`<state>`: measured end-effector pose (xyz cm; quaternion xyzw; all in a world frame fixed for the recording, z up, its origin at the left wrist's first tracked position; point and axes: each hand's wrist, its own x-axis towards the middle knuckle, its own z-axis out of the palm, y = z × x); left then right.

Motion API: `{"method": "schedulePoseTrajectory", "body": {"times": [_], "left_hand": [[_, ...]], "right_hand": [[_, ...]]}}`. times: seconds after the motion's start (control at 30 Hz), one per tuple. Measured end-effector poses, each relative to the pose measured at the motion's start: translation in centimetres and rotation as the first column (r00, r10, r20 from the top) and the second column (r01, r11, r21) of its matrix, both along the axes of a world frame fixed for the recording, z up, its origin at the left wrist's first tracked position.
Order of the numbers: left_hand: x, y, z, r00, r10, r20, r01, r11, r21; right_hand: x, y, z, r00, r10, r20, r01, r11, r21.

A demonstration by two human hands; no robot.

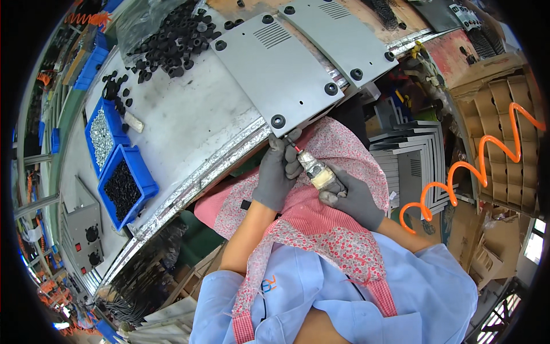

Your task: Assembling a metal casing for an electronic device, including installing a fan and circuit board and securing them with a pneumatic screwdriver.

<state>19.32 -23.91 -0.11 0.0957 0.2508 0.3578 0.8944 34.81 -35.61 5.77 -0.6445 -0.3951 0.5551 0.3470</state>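
My right hand (356,199), in a grey glove, grips a screwdriver (315,170) with a body wrapped in silver and pale tape. Its thin bit points up and left, toward the near edge of a grey metal case (269,74). By that bit, my gloved left hand (275,175) is closed just below the case's near corner, its fingertips curled. Whatever lies between those fingers is too small to make out. The case lies with vent slots and black round feet facing up; one foot (278,121) sits right above my left fingertips.
A second grey case (344,43) lies to the right. Loose black feet (175,43) are heaped on the table's far side. Blue bins hold silver screws (101,137) and black screws (122,189). An orange coiled hose (452,178) hangs at right, before a divided cardboard box (498,120).
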Motion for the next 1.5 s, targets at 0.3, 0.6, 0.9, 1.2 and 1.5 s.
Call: {"method": "schedulePoseTrajectory", "body": {"times": [0.3, 0.6, 0.9, 1.2, 1.5], "left_hand": [[-0.4, 0.3, -0.1, 0.998, 0.018, 0.052, -0.012, 0.993, -0.117], [-1.3, 0.8, -1.4, 0.951, 0.032, 0.307, 0.035, 0.977, -0.210], [-1.5, 0.9, -1.7, 0.912, 0.048, 0.408, 0.101, 0.936, -0.337], [-1.6, 0.8, -1.2, 0.952, 0.051, 0.301, 0.051, 0.946, -0.321], [-1.3, -1.8, -1.3, 0.997, 0.063, -0.048, -0.064, 0.998, -0.012]], "right_hand": [[-0.8, 0.0, 0.4, 0.998, -0.014, 0.057, 0.015, 1.000, -0.003], [0.0, -0.4, 1.3, 0.998, -0.003, 0.068, 0.007, 0.999, -0.051], [0.7, -0.8, 1.4, 0.924, 0.179, 0.336, -0.138, 0.980, -0.144], [3.7, -2.4, 4.4, 0.872, 0.046, 0.488, -0.003, 0.996, -0.090], [28.4, 5.2, 3.6, 0.448, -0.390, 0.804, 0.331, 0.908, 0.256]]}}
